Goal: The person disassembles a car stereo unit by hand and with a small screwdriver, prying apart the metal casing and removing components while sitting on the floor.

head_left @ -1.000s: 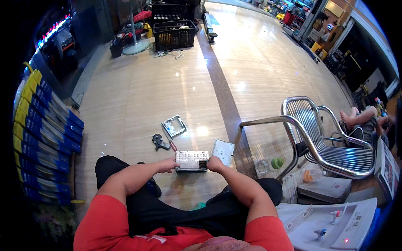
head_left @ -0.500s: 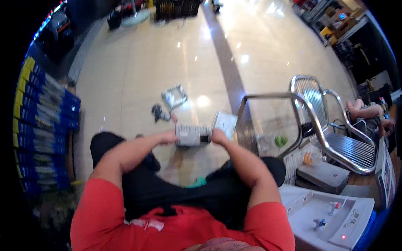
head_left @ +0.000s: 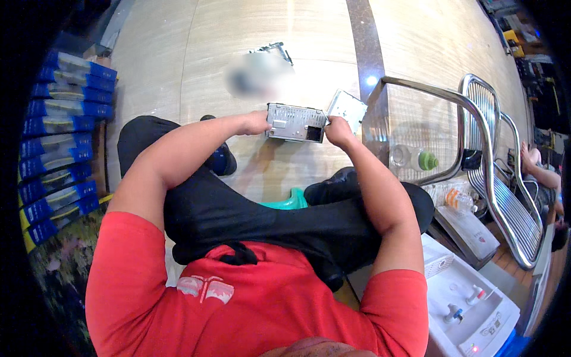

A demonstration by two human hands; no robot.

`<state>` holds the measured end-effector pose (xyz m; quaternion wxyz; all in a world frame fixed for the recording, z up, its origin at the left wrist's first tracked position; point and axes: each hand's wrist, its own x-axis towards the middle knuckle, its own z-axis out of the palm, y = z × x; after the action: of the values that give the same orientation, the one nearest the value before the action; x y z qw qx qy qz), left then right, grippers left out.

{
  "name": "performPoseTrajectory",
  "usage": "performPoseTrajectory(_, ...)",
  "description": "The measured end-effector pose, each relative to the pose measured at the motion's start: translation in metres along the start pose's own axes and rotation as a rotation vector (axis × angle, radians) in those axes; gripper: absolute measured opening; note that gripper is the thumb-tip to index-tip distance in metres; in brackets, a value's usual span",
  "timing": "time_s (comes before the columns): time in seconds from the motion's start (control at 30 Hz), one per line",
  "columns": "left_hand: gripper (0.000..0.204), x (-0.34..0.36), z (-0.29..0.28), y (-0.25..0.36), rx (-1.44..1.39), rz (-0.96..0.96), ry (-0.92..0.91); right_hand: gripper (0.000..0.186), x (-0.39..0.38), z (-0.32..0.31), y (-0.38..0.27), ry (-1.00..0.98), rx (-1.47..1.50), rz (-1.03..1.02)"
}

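A silver metal car stereo unit [head_left: 297, 122], box-shaped with slots and a dark connector block, is held up between my two hands, tipped down slightly on its right. My left hand [head_left: 257, 122] grips its left end. The fingers of my right hand [head_left: 340, 132] close on its right end. Just behind my right hand, a flat silver metal plate [head_left: 348, 109] with small holes lies on the floor. Farther off is a metal frame [head_left: 278, 51], partly lost in a blurred patch that hides what lies beside it.
Blue boxes [head_left: 68, 110] are stacked at left. At right stands a chrome-framed chair [head_left: 482, 101], with a green-capped bottle [head_left: 426, 160] near its leg. A white water dispenser [head_left: 470, 300] is at lower right. Another person's arm [head_left: 541, 172] shows at the far right.
The view has shifted, so the floor things appear higher in the picture. The stereo unit stays between both hands and now slopes slightly down to the right.
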<state>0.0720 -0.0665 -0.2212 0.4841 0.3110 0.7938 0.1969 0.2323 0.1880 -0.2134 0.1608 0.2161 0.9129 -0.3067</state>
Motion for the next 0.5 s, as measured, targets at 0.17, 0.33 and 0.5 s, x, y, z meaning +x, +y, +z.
performPoseTrajectory(0.17, 0.046, -0.004, -0.006, 0.007, -0.021, -0.095, -0.055, 0.039, 0.0, 0.0, -0.001, -0.03, -0.006, 0.026)
performPoseTrajectory(0.33, 0.045, -0.01, -0.005, 0.003, 0.122, 0.035, -0.008, 0.038, -0.006, -0.001, -0.005, -0.022, 0.009, 0.012)
performPoseTrajectory(0.5, 0.044, 0.002, 0.0, -0.011, 0.156, -0.023, -0.073, 0.033, 0.0, 0.002, -0.002, -0.08, -0.046, 0.018)
